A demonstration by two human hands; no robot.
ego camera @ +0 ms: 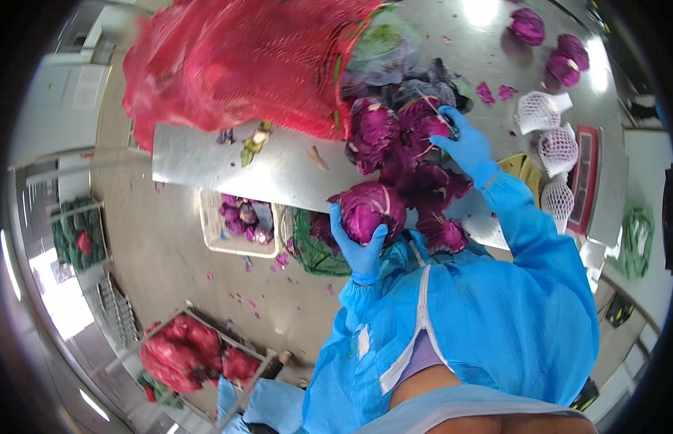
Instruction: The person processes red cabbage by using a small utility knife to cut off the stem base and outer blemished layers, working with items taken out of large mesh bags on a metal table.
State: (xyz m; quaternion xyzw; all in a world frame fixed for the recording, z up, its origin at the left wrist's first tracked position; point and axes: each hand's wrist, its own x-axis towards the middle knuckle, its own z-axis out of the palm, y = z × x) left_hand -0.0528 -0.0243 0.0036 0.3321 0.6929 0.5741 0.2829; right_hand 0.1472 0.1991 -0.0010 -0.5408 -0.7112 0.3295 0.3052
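My left hand (360,250), in a blue glove, grips a trimmed red cabbage head (371,209) at the table's near edge, thumb and fingers spread around its lower side. My right hand (468,142), also gloved, reaches over the leaf pile with thumb and fingers apart. A thin, pale, straight strip (437,112), perhaps a blade, runs by its fingers; whether it is held is unclear. Against those fingertips lies another red cabbage (421,123), with a further red cabbage (373,130) left of it. Loose purple leaves (429,183) lie between my hands, and one leaf (442,232) hangs near my chest.
A red mesh sack (233,65) covers the table's far left. Two cabbages (527,27) and several foam-netted heads (557,149) stand right, beside a red-framed tray (583,176). Below the edge are a white crate (206,228) of cabbages and a green net bag (309,249).
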